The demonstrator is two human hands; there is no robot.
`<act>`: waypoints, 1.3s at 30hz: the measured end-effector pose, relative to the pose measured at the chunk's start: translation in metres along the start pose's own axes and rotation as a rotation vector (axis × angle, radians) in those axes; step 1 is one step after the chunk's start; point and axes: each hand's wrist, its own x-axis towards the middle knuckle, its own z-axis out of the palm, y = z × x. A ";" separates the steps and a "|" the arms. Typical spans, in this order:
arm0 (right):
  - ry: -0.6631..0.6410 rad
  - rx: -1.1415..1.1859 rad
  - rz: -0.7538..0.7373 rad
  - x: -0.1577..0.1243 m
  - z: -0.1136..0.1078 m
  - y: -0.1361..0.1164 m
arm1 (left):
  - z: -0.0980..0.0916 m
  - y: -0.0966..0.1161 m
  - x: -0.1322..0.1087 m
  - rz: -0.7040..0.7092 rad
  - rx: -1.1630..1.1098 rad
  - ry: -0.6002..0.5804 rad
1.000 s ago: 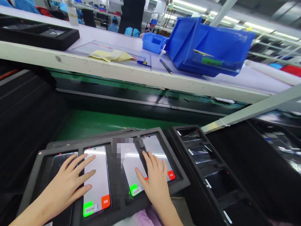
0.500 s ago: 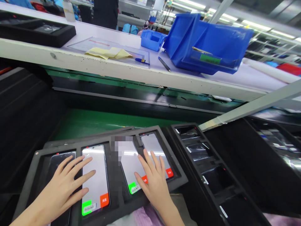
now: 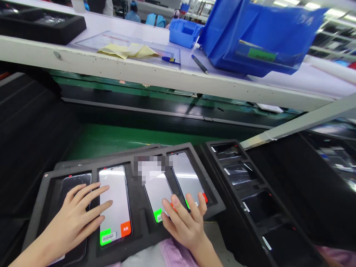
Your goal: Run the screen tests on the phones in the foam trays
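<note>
A black foam tray [image 3: 137, 218] holds several phones in slots. Over the leftmost, dark-screened phone [image 3: 81, 250] lies my left hand [image 3: 79, 215], its fingers spread and the tips reaching onto the lit phone [image 3: 114, 196] beside it, which shows green and red blocks. My right hand [image 3: 185, 224] is tilted palm up, fingers apart and slightly curled, above the lower ends of the third phone [image 3: 158, 193] and the rightmost phone [image 3: 186, 172]. Nothing is held in it. Both of those screens are lit white.
Another foam tray [image 3: 237, 185] of dark phones stands at the right. Beyond, a white shelf [image 3: 155, 72] bears blue bins [image 3: 185, 33], a pen [image 3: 199, 63], yellow paper [image 3: 128, 50] and a black tray [image 3: 66, 31]. A slanted white post [image 3: 300, 124] crosses the right side.
My right hand has turned from palm down to palm up, with its fingers curling and lifting off the screens. My left hand stays nearly still. The view has shifted slightly.
</note>
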 end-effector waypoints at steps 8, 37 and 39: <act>0.033 0.002 -0.044 0.001 -0.002 -0.001 | -0.001 -0.003 0.000 0.014 -0.016 0.037; 0.073 -0.026 -0.070 -0.004 -0.004 0.001 | -0.001 -0.003 -0.002 -0.044 0.003 0.037; 0.063 -0.035 -0.071 -0.004 -0.005 0.002 | -0.001 -0.002 -0.002 -0.040 0.007 0.037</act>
